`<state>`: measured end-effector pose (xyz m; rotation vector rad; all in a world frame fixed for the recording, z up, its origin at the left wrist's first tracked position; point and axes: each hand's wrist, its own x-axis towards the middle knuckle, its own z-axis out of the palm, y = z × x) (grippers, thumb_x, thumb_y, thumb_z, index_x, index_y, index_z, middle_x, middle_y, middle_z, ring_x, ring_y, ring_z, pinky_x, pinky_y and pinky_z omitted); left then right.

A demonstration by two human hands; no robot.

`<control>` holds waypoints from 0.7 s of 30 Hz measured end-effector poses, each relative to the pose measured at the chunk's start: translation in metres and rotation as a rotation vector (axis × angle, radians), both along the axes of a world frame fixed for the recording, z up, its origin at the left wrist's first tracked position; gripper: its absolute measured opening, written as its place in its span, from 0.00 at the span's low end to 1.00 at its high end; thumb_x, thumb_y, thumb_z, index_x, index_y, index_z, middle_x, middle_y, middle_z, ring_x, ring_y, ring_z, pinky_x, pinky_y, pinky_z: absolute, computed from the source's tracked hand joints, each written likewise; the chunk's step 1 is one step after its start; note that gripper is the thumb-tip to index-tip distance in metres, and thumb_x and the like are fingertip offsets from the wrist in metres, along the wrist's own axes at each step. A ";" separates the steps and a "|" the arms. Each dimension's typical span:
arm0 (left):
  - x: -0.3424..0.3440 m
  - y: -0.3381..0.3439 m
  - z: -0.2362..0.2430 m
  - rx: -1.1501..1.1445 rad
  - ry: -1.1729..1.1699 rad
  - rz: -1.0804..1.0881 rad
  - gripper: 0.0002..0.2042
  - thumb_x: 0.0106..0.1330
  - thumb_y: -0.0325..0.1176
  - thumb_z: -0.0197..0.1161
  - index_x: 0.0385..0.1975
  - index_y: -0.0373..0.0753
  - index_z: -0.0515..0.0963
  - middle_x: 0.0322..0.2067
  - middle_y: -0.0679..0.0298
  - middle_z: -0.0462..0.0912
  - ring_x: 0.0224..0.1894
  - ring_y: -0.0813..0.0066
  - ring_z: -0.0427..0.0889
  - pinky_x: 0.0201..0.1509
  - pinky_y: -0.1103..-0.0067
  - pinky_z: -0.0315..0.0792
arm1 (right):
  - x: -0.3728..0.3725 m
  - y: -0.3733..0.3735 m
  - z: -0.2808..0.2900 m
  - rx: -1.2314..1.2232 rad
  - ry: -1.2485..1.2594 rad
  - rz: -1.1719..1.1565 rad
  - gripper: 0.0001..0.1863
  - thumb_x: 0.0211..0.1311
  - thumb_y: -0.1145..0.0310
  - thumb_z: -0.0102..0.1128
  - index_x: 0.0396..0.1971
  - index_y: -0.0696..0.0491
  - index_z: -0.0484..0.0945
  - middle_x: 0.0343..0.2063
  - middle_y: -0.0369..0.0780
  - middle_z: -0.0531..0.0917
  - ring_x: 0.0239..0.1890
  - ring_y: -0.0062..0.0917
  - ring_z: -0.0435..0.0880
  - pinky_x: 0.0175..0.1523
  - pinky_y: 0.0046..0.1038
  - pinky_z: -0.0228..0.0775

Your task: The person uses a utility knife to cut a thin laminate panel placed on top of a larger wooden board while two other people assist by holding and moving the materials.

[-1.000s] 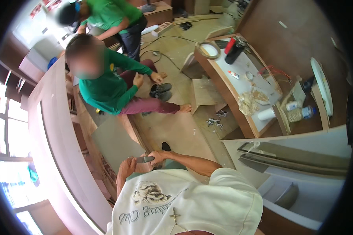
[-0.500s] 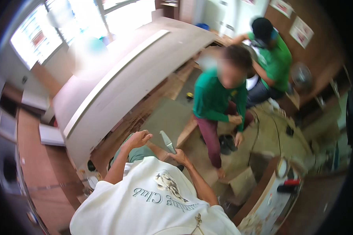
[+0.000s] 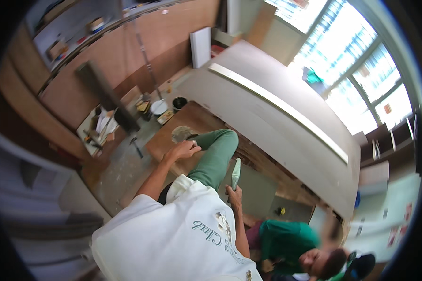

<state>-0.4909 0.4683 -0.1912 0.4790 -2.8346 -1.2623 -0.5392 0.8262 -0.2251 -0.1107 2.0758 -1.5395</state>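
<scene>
Fingers curled, my left hand is raised beside my green-trousered leg; whether anything small is in it I cannot make out. My right hand grips a putty knife, its pale blade pointing up beside that leg. Behind the left hand a pale rough pad or cloth lies on a brown board. Farther back, a white bucket, a dark tub and assorted tools stand on the stained floor.
A long pale panel with a white strip stretches across the right, before a window. Brown cabinets and a leaning dark plank are at left. A person in green and another in a dark cap are low right.
My view has swung left toward the panel and cabinets, so the coworkers now appear low right. My left hand has left the putty knife, which stays upright in my right hand.
</scene>
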 end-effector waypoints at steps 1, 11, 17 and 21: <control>0.020 -0.010 -0.003 0.007 -0.002 0.051 0.22 0.71 0.52 0.59 0.41 0.35 0.83 0.38 0.50 0.88 0.43 0.50 0.87 0.49 0.63 0.77 | -0.007 -0.008 0.011 0.007 -0.002 0.051 0.15 0.60 0.60 0.64 0.24 0.58 0.79 0.20 0.35 0.79 0.23 0.19 0.74 0.31 0.27 0.66; 0.046 0.028 -0.029 0.580 0.126 0.468 0.31 0.69 0.56 0.62 0.53 0.28 0.77 0.46 0.43 0.86 0.52 0.50 0.85 0.56 0.64 0.76 | -0.060 -0.052 -0.017 0.013 0.013 0.262 0.15 0.58 0.59 0.63 0.25 0.58 0.78 0.20 0.37 0.78 0.21 0.21 0.74 0.28 0.28 0.64; 0.039 0.046 -0.009 0.332 -0.050 0.499 0.53 0.64 0.61 0.65 0.73 0.22 0.49 0.69 0.30 0.60 0.72 0.42 0.63 0.75 0.65 0.60 | -0.037 -0.055 -0.051 0.245 -0.109 0.511 0.20 0.58 0.54 0.61 0.26 0.60 0.81 0.21 0.41 0.81 0.23 0.25 0.78 0.28 0.33 0.69; 0.063 0.051 -0.005 0.355 0.063 0.544 0.52 0.64 0.59 0.65 0.73 0.22 0.50 0.67 0.29 0.62 0.71 0.41 0.65 0.74 0.64 0.61 | -0.036 -0.038 -0.105 0.403 -0.038 0.664 0.23 0.58 0.51 0.62 0.28 0.61 0.82 0.23 0.44 0.83 0.26 0.29 0.81 0.34 0.34 0.72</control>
